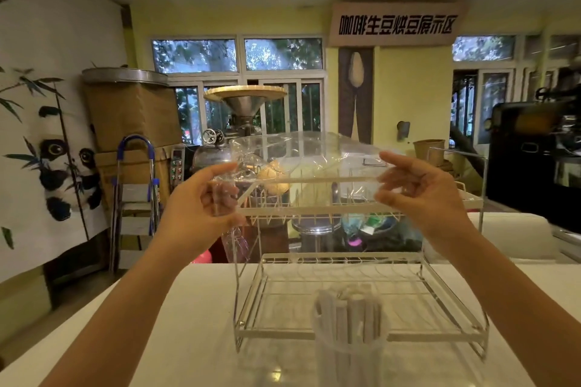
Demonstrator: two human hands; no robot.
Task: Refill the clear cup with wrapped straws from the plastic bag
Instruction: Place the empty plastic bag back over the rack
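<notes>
A clear plastic bag [301,154] is held up at chest height, stretched flat between both hands. My left hand [201,207] pinches its left end and my right hand [421,195] pinches its right end. I can see through the bag; no straws show inside it. Low in the view, on the white counter [176,339], stands the clear cup [350,345], filled with several white paper-wrapped straws [349,308] standing upright. The cup sits below and nearer than the raised bag.
A white two-tier wire dish rack [361,267] stands on the counter right behind the cup. Beyond the counter are a folding step ladder [135,198], stacked cardboard boxes [132,110], a metal roaster with a funnel [245,107], and a black machine [534,160] at right.
</notes>
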